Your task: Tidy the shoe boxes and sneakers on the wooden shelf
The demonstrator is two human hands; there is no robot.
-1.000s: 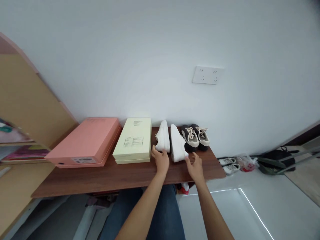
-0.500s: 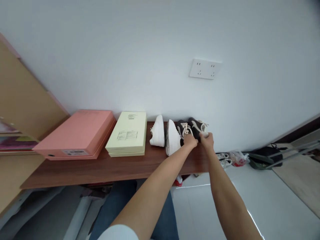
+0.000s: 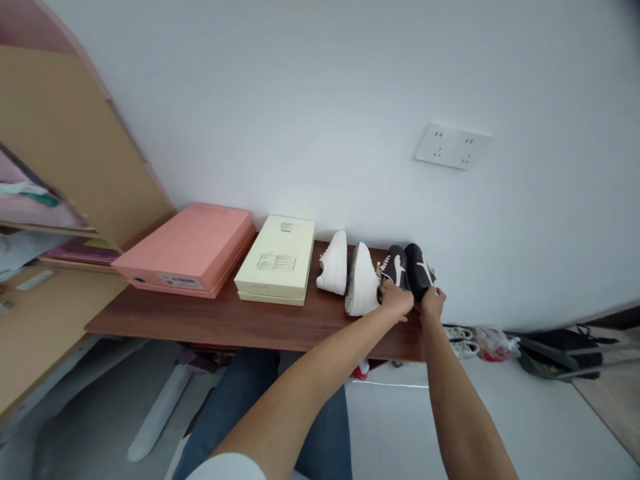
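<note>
Two black sneakers with cream laces stand side by side at the right end of a dark wooden bench. My left hand is closed on the heel of the left black sneaker. My right hand is closed on the heel of the right black sneaker. Both shoes are tipped onto their sides, toes toward the wall. A pair of white sneakers stands just left of them, touching neither hand.
A pale yellow shoebox and a pink shoebox lie on the bench to the left. A wooden shelf unit stands at far left. On the floor at right lie white shoes and a dark bag. A wall socket sits above.
Both hands left the white sneakers, moved right and took hold of the black sneakers. The black pair has since been tilted onto its sides and drawn slightly toward me.
</note>
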